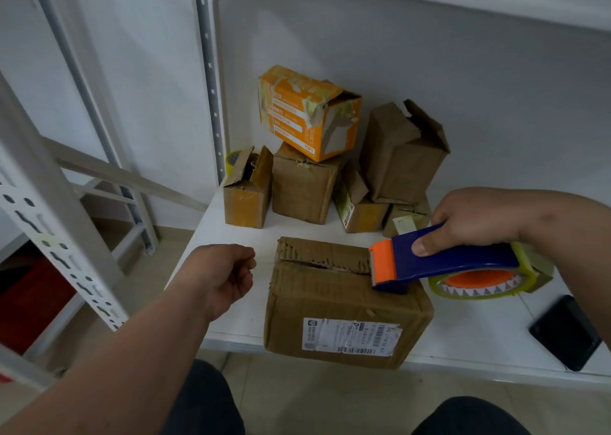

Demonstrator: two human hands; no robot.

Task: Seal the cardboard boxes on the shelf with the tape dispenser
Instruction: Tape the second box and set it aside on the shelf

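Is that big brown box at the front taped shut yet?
Not yet. The front box shows a dark open gap along its ragged top seam, with no tape across it. The tape dispenser rests on its top.

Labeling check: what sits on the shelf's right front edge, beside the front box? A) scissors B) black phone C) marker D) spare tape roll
B: a flat black phone lies on the shelf, right of the front box.

Soft even light, wide-angle edge distortion.
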